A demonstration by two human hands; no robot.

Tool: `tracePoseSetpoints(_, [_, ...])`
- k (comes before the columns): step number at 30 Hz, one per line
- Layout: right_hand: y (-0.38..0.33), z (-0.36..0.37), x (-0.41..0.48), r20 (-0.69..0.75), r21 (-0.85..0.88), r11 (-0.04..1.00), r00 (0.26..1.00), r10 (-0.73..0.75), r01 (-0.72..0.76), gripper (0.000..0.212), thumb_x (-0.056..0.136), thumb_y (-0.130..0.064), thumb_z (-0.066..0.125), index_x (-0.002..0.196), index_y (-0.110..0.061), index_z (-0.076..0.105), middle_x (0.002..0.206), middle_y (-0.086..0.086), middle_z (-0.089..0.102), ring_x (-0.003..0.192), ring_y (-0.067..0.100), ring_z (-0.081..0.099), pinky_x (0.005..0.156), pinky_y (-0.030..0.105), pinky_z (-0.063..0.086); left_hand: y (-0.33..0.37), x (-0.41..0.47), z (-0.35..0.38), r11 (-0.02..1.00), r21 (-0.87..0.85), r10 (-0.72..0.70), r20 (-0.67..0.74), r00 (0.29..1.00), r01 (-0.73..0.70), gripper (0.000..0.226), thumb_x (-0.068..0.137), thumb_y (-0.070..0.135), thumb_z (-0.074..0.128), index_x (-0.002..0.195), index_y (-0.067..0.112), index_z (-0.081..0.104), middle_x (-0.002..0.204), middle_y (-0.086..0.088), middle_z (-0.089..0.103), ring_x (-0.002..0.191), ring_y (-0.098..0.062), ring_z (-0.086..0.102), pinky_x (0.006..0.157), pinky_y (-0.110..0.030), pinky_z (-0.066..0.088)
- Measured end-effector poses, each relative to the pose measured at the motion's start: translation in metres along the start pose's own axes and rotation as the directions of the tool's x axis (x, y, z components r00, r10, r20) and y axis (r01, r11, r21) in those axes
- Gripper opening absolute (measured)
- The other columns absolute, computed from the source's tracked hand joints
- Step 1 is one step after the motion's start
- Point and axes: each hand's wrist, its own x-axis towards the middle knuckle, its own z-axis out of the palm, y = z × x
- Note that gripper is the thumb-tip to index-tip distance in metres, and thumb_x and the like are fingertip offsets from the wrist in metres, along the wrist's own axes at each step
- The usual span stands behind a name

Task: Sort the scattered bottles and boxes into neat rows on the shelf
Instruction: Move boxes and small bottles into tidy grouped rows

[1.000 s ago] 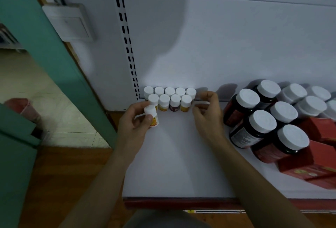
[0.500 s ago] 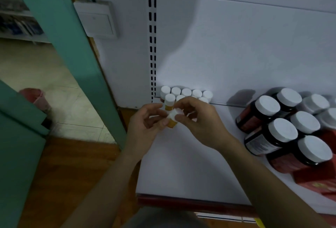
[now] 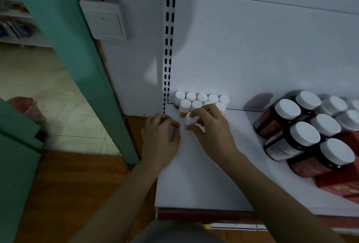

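Since the earlier frames the small bottle [image 3: 189, 121] is changing hands: the left hand [image 3: 160, 138] is letting go and drawing back, and the right hand [image 3: 211, 126] alone is now carrying it.

Across the view the white shelf [image 3: 204, 180] is lying mostly bare at its front. On its right side a cluster of big dark jars [image 3: 303, 134] with white caps is leaning in a loose heap, partly resting on red boxes [image 3: 347, 186]. In the back left corner two rows of little white-capped bottles [image 3: 202, 98] are standing tight against the rear wall. The right hand is hiding part of the front row.

The right hand is pinching the small bottle between thumb and fingertips, cap tilted up and to the left. The bottle is hovering just in front of the left end of the front row. The left hand is waiting beside it with fingers curled in, gripping nothing that shows.

The person is probably starting a third row, or filling a gap in the second. To do this well, the bottle is best brought upright before it is touching down. It should then be slid back until it is meeting its neighbours, with the pinch kept high near the cap. The risk is knuckles brushing the standing bottles and toppling them. The left hand could be steadying the end of the row meanwhile.
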Motion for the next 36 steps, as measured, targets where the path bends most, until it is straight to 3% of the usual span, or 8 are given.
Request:
tracePoseSetpoints(12, [-0.003, 0.013, 0.004, -0.109, -0.058, 0.998, 0.994, 0.009, -0.016, 0.03, 0.084, -0.012, 0.082, 0.109, -0.003, 0.068, 0.112, 0.015, 0.058, 0.091, 0.031, 0.061, 0.07, 0.049, 0.058, -0.006, -0.001, 0.003, 1.0, -0.012, 0.015, 0.008, 1.0, -0.015, 0.015, 0.092, 0.026, 0.07, 0.106, 0.024, 0.073, 0.118, 0.0, 0.059, 0.116, -0.025, 0.052, 0.09, -0.044, 0.045])
tracePoseSetpoints(16, [-0.017, -0.008, -0.007, -0.13, -0.062, 0.994, 0.988, 0.086, -0.095, 0.042, 0.089, -0.03, 0.079, 0.124, -0.013, 0.064, 0.121, 0.008, 0.056, 0.097, 0.023, 0.061, 0.074, 0.038, 0.056, -0.002, -0.004, -0.006, 0.995, 0.09, 0.039, 0.053, 0.998, -0.043, 0.015, 0.092, 0.023, 0.068, 0.106, 0.025, 0.073, 0.119, -0.001, 0.06, 0.119, -0.026, 0.051, 0.093, -0.047, 0.041])
tracePoseSetpoints(20, [-0.004, -0.081, -0.042, -0.428, -0.133, 0.968, 0.893, 0.139, -0.214, 0.028, 0.092, -0.029, 0.073, 0.116, -0.016, 0.067, 0.11, 0.004, 0.059, 0.094, 0.023, 0.056, 0.081, 0.036, 0.049, 0.025, 0.001, -0.015, 0.91, -0.13, 0.402, 0.049, 0.914, -0.393, 0.015, 0.09, 0.014, 0.061, 0.099, 0.016, 0.072, 0.105, -0.001, 0.062, 0.101, -0.02, 0.058, 0.082, -0.035, 0.049])
tracePoseSetpoints(22, [0.01, -0.124, -0.058, -0.489, -0.358, 0.861, 0.858, 0.157, -0.362, 0.03, 0.092, -0.036, 0.068, 0.117, -0.019, 0.065, 0.112, 0.005, 0.06, 0.103, 0.031, 0.051, 0.082, 0.045, 0.043, 0.058, 0.017, -0.01, 0.816, -0.291, 0.54, 0.078, 0.838, -0.499, 0.019, 0.092, 0.016, 0.055, 0.104, 0.017, 0.07, 0.105, 0.003, 0.061, 0.097, -0.012, 0.058, 0.081, -0.024, 0.048])
tracePoseSetpoints(25, [0.025, -0.162, -0.068, -0.264, -0.672, 0.565, 0.868, 0.421, -0.479, 0.051, 0.092, -0.058, 0.06, 0.133, -0.029, 0.057, 0.132, 0.003, 0.057, 0.125, 0.038, 0.04, 0.091, 0.053, 0.035, 0.125, 0.051, 0.019, 0.78, -0.441, 0.571, 0.214, 0.792, -0.444, 0.038, 0.092, 0.008, 0.063, 0.129, 0.017, 0.061, 0.122, 0.003, 0.064, 0.107, -0.011, 0.061, 0.091, -0.027, 0.051])
tracePoseSetpoints(27, [0.032, -0.171, -0.071, -0.13, -0.739, 0.512, 0.838, 0.53, -0.438, 0.057, 0.094, -0.06, 0.054, 0.144, -0.036, 0.045, 0.142, -0.001, 0.052, 0.136, 0.037, 0.031, 0.1, 0.057, 0.03, 0.165, 0.067, 0.046, 0.794, -0.504, 0.551, 0.358, 0.754, -0.34, 0.055, 0.092, 0.011, 0.07, 0.143, 0.014, 0.051, 0.137, -0.003, 0.062, 0.122, -0.018, 0.059, 0.1, -0.031, 0.048])
tracePoseSetpoints(31, [0.039, -0.184, -0.076, -0.088, -0.666, 0.627, 0.878, 0.471, -0.403, 0.055, 0.093, -0.052, 0.061, 0.144, -0.039, 0.044, 0.137, -0.004, 0.054, 0.141, 0.032, 0.027, 0.106, 0.06, 0.021, 0.196, 0.071, 0.092, 0.818, -0.549, 0.487, 0.501, 0.715, -0.172, 0.063, 0.084, 0.013, 0.08, 0.139, 0.013, 0.048, 0.136, -0.004, 0.061, 0.126, -0.025, 0.058, 0.102, -0.04, 0.049])
tracePoseSetpoints(36, [0.044, -0.218, -0.106, -0.369, -0.161, 0.904, 0.874, 0.317, -0.396, 0.046, 0.091, -0.047, 0.062, 0.132, -0.029, 0.054, 0.115, 0.0, 0.056, 0.111, 0.022, 0.05, 0.093, 0.044, 0.044, 0.19, 0.059, 0.093, 0.762, -0.647, 0.33, 0.353, 0.876, -0.027, 0.07, 0.083, 0.006, 0.082, 0.141, 0.017, 0.046, 0.13, 0.007, 0.062, 0.122, -0.014, 0.059, 0.101, -0.033, 0.052])
